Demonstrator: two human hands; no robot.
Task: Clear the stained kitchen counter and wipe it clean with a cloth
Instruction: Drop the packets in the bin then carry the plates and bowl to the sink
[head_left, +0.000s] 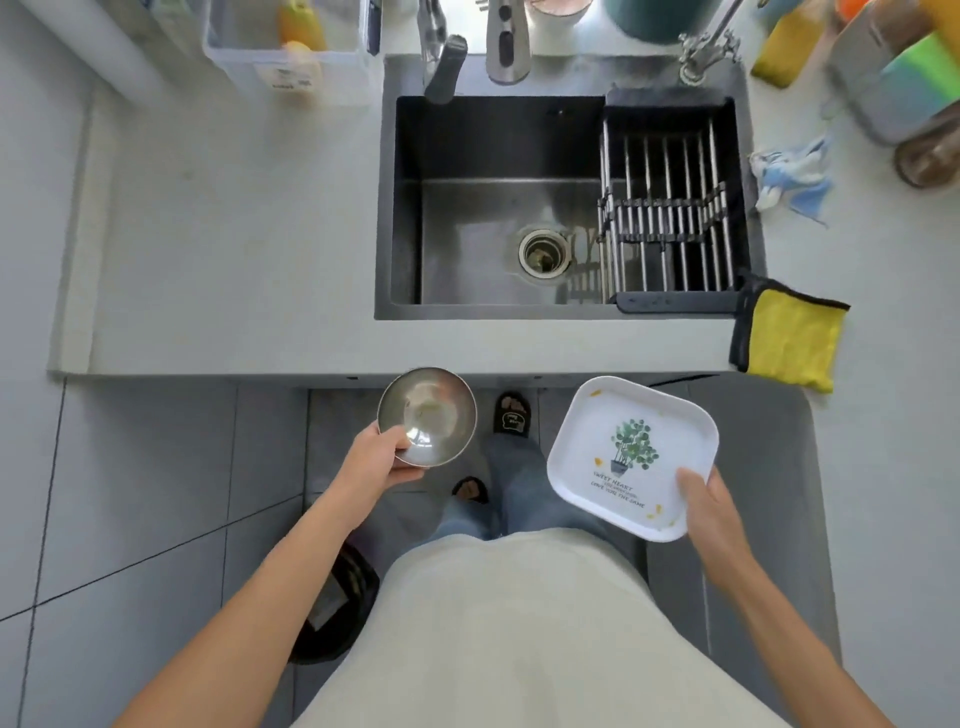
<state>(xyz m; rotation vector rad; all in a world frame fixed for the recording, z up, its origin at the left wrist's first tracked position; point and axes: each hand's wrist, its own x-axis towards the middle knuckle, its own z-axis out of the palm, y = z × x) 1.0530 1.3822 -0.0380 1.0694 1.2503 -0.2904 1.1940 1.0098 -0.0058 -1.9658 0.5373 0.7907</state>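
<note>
L hand (382, 457) grips a steel bowl (427, 415) by its near rim, thumb inside. R hand (711, 501) grips a white square plate (632, 457) at its near corner; plate has a plant print & yellow specks. Both are held off the counter, above the floor. Beyond the hands: counter (234, 249) w/ faint stains, ahead of L hand. Sink (498, 208) sits ahead, between both hands, w/ rack (670, 208) on its R side. Yellow cloth (792, 340) lies at counter edge just beyond R hand.
</note>
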